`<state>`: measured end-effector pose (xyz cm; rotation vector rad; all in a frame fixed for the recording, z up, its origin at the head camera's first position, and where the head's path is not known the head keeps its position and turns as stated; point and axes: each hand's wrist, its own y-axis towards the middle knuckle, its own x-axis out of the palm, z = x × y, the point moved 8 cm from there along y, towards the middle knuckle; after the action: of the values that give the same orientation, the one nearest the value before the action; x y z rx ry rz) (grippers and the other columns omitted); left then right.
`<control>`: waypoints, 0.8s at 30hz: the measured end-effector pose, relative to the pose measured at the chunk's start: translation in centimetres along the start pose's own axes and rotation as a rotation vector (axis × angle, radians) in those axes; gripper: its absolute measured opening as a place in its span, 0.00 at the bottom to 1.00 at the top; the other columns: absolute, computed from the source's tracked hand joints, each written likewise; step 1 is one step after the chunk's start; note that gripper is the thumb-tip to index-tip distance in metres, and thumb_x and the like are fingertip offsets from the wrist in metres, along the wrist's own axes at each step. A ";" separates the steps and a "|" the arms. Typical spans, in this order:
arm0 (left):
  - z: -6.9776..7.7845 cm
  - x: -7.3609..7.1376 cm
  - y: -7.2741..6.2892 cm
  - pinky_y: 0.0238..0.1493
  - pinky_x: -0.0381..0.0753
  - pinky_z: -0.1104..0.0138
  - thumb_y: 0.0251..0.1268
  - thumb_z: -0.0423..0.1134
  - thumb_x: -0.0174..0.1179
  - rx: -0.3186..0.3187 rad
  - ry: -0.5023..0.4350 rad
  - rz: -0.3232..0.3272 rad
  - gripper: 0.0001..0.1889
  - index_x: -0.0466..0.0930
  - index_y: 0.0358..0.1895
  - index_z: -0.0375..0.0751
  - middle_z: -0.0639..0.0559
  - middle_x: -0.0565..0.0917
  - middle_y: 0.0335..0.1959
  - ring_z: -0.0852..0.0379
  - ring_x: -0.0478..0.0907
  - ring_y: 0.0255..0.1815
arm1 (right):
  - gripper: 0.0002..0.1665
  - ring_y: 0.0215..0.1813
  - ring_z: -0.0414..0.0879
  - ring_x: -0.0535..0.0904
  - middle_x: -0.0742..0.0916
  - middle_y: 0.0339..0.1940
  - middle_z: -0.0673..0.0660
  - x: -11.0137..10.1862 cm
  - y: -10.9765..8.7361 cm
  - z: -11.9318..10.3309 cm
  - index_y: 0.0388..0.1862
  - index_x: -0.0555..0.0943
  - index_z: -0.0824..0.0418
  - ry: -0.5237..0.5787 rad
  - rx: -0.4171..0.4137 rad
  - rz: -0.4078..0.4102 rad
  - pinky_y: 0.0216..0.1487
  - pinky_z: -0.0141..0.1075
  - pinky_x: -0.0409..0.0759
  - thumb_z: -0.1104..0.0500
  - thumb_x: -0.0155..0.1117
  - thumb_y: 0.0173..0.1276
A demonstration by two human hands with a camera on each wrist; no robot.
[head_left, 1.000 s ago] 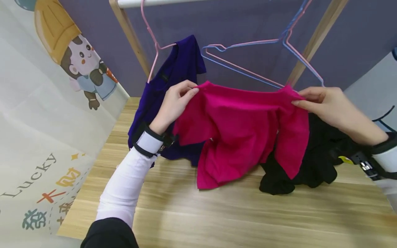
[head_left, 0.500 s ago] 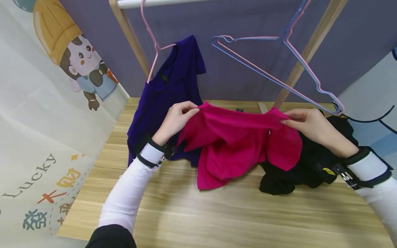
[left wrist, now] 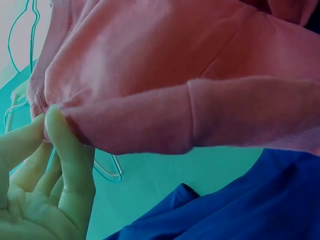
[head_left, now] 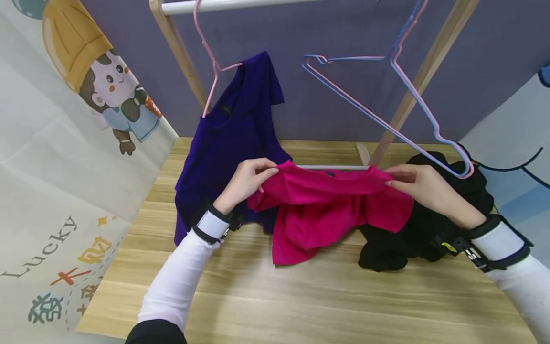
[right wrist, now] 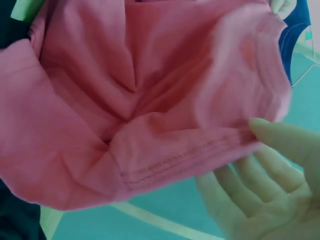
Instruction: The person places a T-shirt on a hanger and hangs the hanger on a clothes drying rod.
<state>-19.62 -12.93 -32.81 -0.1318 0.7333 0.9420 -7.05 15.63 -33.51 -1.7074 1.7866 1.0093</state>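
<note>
A bright pink T-shirt (head_left: 318, 215) is held up by its shoulders, its lower part slumped on the wooden table. My left hand (head_left: 249, 184) pinches the left shoulder between thumb and fingers. On the opposite shoulder, my right hand (head_left: 429, 191) pinches the cloth the same way. The neckline stretches between both hands, with a small dark label at its far edge. In the left wrist view, the thumb of the left hand (left wrist: 55, 175) presses on a seam of the shirt (left wrist: 140, 120). The right wrist view shows the right thumb over a stitched shoulder seam (right wrist: 185, 160).
A purple T-shirt (head_left: 232, 153) hangs on a pink hanger (head_left: 216, 67) at the left of the rack (head_left: 240, 5). Blue and pink hangers (head_left: 365, 112) hang at right, the low end near my right hand. A crumpled black garment (head_left: 386, 248) lies on the table (head_left: 301, 306).
Both hands have lowered the pink T-shirt toward the table, and the right hand has come inward. The blue and pink hangers have swung to the right, out from behind the shirt.
</note>
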 end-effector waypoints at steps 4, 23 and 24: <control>0.1 0.6 0.4 0.17 0.74 0.67 0.59 0.36 0.57 -0.005 -0.026 0.007 0.08 0.81 0.37 0.36 0.45 0.83 0.31 0.55 0.73 0.09 | 0.16 0.38 0.18 0.70 0.82 0.42 0.63 -1.0 0.1 -1.1 0.47 0.77 0.66 0.012 -0.020 0.004 0.35 0.13 0.68 0.64 0.61 0.59; -0.3 2.0 0.1 0.23 0.76 0.69 0.59 0.31 0.56 -0.023 -0.076 -0.022 0.07 0.80 0.38 0.34 0.44 0.82 0.32 0.58 0.76 0.13 | 0.20 0.35 0.18 0.64 0.80 0.44 0.54 -10.9 2.5 -2.0 0.52 0.75 0.65 -0.104 0.017 0.543 0.38 0.15 0.62 0.60 0.57 0.62; -0.3 2.1 0.0 0.24 0.76 0.69 0.59 0.30 0.55 -0.026 -0.091 -0.030 0.07 0.79 0.38 0.33 0.43 0.82 0.33 0.57 0.77 0.14 | 0.20 0.35 0.18 0.63 0.80 0.46 0.59 -10.9 2.8 -1.8 0.53 0.74 0.65 -0.114 0.035 0.538 0.39 0.15 0.62 0.60 0.56 0.62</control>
<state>-19.02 -11.59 -34.39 -0.1216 0.6342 0.9236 -8.24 21.06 -23.57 -1.1354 2.2230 1.2465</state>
